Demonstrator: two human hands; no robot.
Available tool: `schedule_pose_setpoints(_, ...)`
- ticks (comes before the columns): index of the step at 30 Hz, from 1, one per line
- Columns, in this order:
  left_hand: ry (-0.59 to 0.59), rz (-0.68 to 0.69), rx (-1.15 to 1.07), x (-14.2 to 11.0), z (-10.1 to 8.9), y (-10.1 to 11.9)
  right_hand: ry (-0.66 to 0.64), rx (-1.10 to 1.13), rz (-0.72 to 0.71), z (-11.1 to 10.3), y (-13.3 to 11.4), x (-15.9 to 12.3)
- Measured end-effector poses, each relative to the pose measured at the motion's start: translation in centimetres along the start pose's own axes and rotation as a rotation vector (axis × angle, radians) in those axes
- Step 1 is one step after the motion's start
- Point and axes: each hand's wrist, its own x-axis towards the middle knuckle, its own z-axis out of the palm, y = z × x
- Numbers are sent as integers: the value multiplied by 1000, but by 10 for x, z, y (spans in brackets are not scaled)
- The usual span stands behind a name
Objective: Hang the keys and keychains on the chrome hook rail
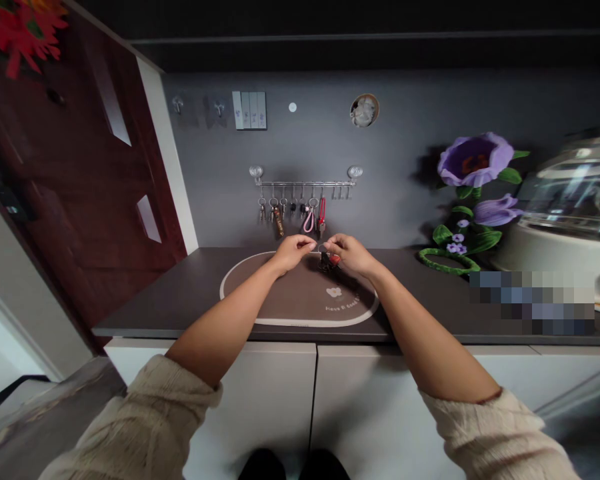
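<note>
My left hand (pixel 295 253) and my right hand (pixel 351 253) meet above the mat, fingertips nearly touching. Between them is a thin metal key ring (pixel 321 248), pinched from both sides as far as I can see. A bunch of dark keys (pixel 325 263) with a red piece (pixel 335 259) hangs from it, just under my right fingers. Below lies the brown oval mat (pixel 280 293) with a pale rim and lettering. Behind my hands, a wall-mounted hook rail (pixel 305 183) carries several key sets, including a pink strap (pixel 309 220) and a red strap (pixel 322 212).
To the right stand a purple knitted flower (pixel 475 160) with a green base and a large cream appliance (pixel 540 243) with a clear top. A dark red door (pixel 130 193) is at left. White cabinet doors (pixel 260 393) lie below the dark counter (pixel 420 293).
</note>
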Motion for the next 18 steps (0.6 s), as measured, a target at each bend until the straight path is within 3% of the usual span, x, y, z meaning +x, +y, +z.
schedule_pose_setpoints(4,25,7,-52,0,-1,5,32,137,-16,1,-5,1)
schedule_pose_setpoints(18,-98,-15,-192,-2,1,14,109,284,-92,6,-3,7)
